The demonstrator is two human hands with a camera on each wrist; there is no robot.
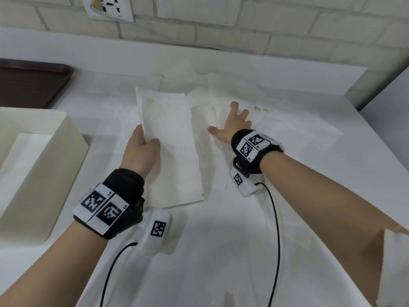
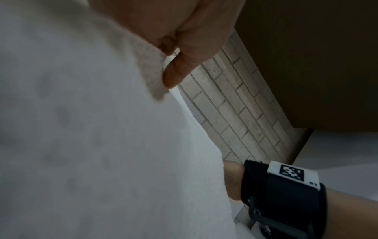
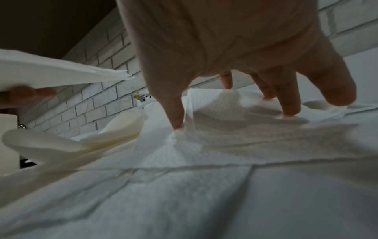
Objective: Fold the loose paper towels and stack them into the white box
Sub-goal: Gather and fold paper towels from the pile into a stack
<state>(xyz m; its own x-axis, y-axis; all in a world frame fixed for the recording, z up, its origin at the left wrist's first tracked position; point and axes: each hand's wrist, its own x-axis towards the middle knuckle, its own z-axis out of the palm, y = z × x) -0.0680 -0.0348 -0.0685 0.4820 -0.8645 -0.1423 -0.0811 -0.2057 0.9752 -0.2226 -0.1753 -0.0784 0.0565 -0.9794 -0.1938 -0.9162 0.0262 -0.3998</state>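
Left hand (image 1: 139,149) pinches folded towel (image 1: 172,147); wrist view shows thumb (image 2: 180,71).

You stand at a white counter (image 1: 221,251) against a whitewashed brick wall (image 1: 276,23), likely a pantry or staged kitchen corner. A wall socket plate (image 1: 108,7) sits above the counter. A dark brown serving tray (image 1: 31,83) lies at far left. Both wrists carry tracking bands (image 1: 254,145), suggesting a recording setup.
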